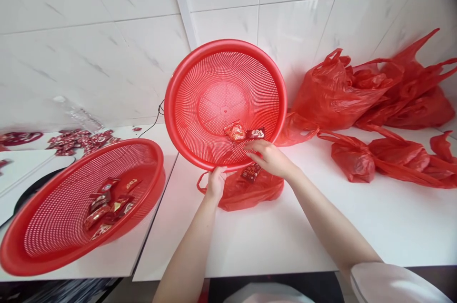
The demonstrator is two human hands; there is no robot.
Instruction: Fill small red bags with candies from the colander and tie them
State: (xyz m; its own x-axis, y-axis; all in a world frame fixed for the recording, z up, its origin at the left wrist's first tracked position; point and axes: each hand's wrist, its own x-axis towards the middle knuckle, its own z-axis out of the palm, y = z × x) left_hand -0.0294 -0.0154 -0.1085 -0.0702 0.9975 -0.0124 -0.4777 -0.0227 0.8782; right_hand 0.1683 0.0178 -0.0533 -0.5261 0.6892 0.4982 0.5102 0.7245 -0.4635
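Note:
A round red mesh basket (224,63) is tilted so that its open side faces me. My left hand (216,183) is closed at its lower rim, right by the edge of a red plastic bag (250,196); part of the grip is hidden. Low inside the basket lie a red-and-gold packet (234,131) and a dark red packet (256,133). My right hand (269,156) reaches over the rim just below them, thumb and fingers apart. Under it, a patterned dark red packet (251,172) shows at the mouth of the bag.
A second red basket (150,160) with several small packets stands tilted at left. Behind it lies a pile of red patterned packets (67,142). Filled red bags (332,93) line the wall at right, with smaller tied bags (357,160) before them on the white table (321,236).

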